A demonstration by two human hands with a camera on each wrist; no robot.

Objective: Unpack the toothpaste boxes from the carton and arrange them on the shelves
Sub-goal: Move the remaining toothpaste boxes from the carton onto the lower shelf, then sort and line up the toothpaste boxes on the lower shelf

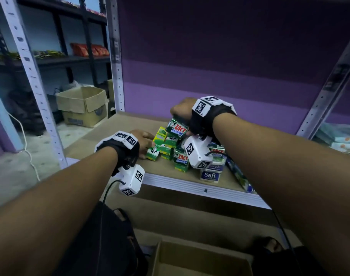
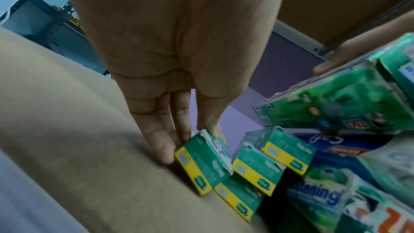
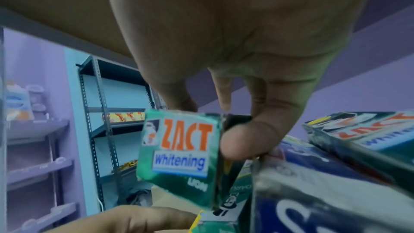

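**Toothpaste boxes heaped on the shelf, one in each of your hands**

Toothpaste boxes of green, white and blue card lie in a loose pile point(image 1: 187, 151) on the tan board shelf point(image 1: 118, 134), directly under and between your two hands. Your right hand point(image 1: 185, 113) sits at the top of the heap, thumb point(image 3: 244, 141) and fingers pinching a green card box printed "ZACT Whitening" point(image 3: 179, 155). That box is tilted, raised above the others, its printed end facing back toward your wrist. Just to the right of that grip lie a second green ZACT box point(image 3: 363, 139) and a white-and-blue box marked "Safi" point(image 1: 209, 175), the Safi box at the near edge of the shelf.

Your left hand point(image 1: 143, 139) is at the left foot of the pile. Its straight fingers point(image 2: 161, 141) reach down onto a small green-and-yellow card box point(image 2: 203, 161); thumb and fingers bracket that box's far end, and it leans against two more of the same kind point(image 2: 264, 162) just right of the grip. I cannot tell whether it is lifted off the board.

An open brown cardboard carton point(image 1: 200, 259) stands on the floor below the shelf, well behind both hands.
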